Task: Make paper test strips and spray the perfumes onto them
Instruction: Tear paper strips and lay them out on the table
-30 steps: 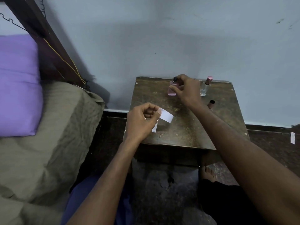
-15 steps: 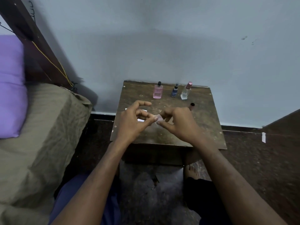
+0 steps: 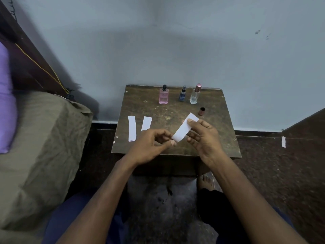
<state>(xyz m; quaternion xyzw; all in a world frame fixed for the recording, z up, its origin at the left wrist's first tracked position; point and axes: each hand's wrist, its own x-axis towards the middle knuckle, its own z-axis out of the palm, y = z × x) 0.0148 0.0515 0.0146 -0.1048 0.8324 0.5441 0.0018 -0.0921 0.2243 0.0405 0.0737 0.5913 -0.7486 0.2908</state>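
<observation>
Your left hand (image 3: 151, 143) reaches over the near edge of the desk (image 3: 219, 138), fingers curled, thumb and forefinger pinching the lower end of a white paper strip (image 3: 182, 130). Your right hand (image 3: 204, 138) holds the same strip higher up, thumb pressed on its upper part, the other fingers loosely bent behind it. The strip slants up to the right, raised above the desk between both hands. Two more strips lie flat on the desk to the left: one (image 3: 131, 128) near the left edge, the other (image 3: 146, 123) just beside it, partly hidden by your left hand. At the back stand a pink bottle (image 3: 163, 95), a blue bottle (image 3: 182, 95) and a clear bottle (image 3: 195, 95), with a loose cap (image 3: 202, 111) nearby
</observation>
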